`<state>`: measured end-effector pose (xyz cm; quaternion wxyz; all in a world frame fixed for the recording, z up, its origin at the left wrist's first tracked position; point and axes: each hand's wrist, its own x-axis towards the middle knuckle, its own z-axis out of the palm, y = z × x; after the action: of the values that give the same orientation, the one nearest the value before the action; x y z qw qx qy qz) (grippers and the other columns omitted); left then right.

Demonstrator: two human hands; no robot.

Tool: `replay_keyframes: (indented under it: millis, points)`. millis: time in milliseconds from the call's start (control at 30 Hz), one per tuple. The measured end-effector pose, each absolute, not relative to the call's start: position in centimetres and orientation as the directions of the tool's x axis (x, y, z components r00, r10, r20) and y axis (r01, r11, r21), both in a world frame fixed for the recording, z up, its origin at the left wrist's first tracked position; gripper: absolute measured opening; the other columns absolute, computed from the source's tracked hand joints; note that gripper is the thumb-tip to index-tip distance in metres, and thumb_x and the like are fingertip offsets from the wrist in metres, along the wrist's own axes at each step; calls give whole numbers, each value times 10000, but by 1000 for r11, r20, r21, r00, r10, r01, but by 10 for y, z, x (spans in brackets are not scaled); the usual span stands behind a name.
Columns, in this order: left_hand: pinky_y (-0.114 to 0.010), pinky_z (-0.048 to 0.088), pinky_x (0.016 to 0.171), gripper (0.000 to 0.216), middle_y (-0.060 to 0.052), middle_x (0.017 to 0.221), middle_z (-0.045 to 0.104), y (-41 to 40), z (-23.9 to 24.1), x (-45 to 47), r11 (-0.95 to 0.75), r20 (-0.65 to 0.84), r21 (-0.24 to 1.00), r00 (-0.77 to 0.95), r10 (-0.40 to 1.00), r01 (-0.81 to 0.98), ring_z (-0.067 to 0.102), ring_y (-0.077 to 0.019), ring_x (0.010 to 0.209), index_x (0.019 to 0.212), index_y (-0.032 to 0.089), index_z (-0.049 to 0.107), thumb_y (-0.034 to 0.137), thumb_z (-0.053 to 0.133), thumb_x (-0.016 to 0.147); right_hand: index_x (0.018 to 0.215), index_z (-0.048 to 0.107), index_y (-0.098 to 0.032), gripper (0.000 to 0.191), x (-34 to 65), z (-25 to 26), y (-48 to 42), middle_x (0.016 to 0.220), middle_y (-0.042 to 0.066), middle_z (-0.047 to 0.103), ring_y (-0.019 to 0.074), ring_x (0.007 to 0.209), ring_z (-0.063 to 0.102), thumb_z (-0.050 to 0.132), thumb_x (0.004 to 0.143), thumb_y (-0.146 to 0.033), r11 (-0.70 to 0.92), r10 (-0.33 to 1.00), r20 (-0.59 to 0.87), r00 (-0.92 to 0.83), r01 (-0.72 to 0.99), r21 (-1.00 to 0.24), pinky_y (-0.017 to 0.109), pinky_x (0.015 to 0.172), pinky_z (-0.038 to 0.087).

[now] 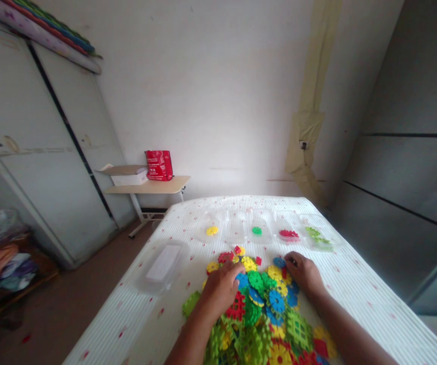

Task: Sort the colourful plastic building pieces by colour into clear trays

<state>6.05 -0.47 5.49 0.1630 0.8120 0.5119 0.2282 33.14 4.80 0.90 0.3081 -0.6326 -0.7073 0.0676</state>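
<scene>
Left hand (222,289) and right hand (304,274), grips unclear, touch block pile (266,306) stretching toward trays (237,222).

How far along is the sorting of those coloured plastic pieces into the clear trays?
Barely begun. Done: a few yellow, green, red and lime pieces lie apart in the clear trays. In hand: left hand and right hand touch the far edge of the mixed pile. Left: nearly all that pile, unsorted.

One head-worn camera looks forward and down along the white table (355,284), close above it, facing the wall (222,101).
</scene>
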Motion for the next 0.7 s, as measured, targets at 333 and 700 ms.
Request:
replay_keyframes:
  millis: [333,700]
  points:
    - [-220,373,734,257,-5,879,551,-7,57,61,-421,236,510,349,907,750,525,-141,829,839,222,523,39,429,684,736,629,-215,232,330,12,47,738,28,680,162,664,614,413,742,-301,183,936,353,1,853,-489,239,626,424]
    - [-242,409,775,180,-14,894,601,-1,65,55,-388,344,618,209,915,683,544,-152,883,682,197,533,37,503,607,721,611,-218,208,331,12,47,739,23,670,153,656,592,415,751,-282,192,938,347,-8,845,-499,236,625,416]
